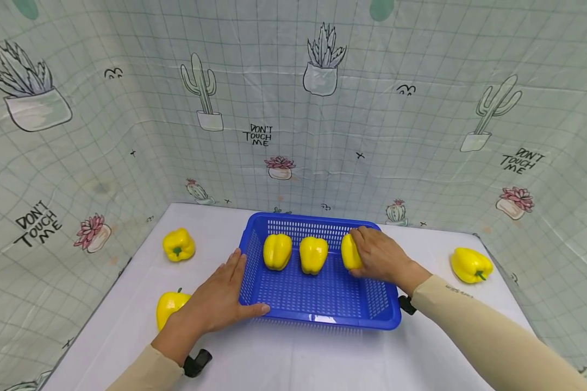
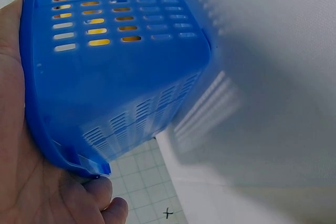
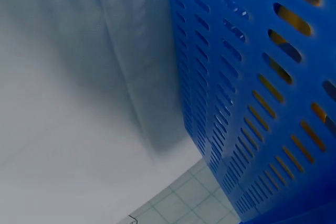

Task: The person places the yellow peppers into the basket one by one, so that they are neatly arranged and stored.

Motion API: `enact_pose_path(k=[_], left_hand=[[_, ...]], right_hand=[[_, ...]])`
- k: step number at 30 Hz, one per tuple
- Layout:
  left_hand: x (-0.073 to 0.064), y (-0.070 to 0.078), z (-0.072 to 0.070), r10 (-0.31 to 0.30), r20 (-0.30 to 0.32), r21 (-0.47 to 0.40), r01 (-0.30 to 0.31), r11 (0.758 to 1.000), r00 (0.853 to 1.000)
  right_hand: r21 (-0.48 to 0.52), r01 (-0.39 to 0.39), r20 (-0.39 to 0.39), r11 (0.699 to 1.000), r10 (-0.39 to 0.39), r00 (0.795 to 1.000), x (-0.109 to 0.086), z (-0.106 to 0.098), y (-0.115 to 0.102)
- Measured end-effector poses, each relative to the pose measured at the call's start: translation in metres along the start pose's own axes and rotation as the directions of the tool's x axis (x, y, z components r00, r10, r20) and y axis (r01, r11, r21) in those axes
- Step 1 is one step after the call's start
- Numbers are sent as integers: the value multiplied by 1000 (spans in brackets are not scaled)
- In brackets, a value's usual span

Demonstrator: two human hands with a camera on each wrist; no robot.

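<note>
A blue plastic basket (image 1: 318, 319) with slotted walls stands on the white table. My left hand (image 1: 212, 301) rests along its left rim, fingers extended and thumb spread over the near corner. In the left wrist view the palm (image 2: 39, 192) lies against the basket rim. Inside the basket's right part, my right hand (image 1: 381, 259) grips a yellow bell pepper (image 1: 350, 253), covering its right side. Two more yellow bell peppers, a left one (image 1: 277, 252) and a middle one (image 1: 313, 255), lie in the basket. The right wrist view shows the basket wall (image 3: 210, 77) but no hand.
Outside the basket, one yellow bell pepper (image 1: 178, 245) sits at the far left and another (image 1: 168, 307) is partly behind my left hand. A further pepper (image 1: 472, 265) lies at the right. A patterned curtain (image 1: 293, 108) encloses the table's back and sides.
</note>
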State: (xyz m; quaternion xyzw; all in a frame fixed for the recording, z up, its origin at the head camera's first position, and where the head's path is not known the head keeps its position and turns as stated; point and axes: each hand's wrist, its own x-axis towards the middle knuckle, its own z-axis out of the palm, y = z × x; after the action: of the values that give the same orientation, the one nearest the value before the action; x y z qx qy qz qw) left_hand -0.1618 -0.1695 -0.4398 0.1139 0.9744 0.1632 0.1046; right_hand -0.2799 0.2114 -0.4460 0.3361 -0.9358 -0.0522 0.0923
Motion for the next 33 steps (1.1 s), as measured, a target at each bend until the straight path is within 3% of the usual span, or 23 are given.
enact_pose_path(k=[7, 16, 25, 33], left_hand=[[1, 0, 0, 2, -4, 2, -2, 1000, 1000], [1, -1, 1, -2, 8, -4, 2, 1000, 1000], [1, -1, 0, -4, 5, 14, 4, 1000, 1000], [1, 0, 1, -5, 5, 5, 5, 1000, 1000]], right_hand=[[2, 6, 35, 1000, -6, 999, 4, 6, -3], [8, -12, 151, 1000, 10, 988, 8, 11, -8], [-72, -1, 237, 997, 18, 971, 11, 11, -9], [-90, -5, 245, 996, 27, 969, 13, 13, -11]])
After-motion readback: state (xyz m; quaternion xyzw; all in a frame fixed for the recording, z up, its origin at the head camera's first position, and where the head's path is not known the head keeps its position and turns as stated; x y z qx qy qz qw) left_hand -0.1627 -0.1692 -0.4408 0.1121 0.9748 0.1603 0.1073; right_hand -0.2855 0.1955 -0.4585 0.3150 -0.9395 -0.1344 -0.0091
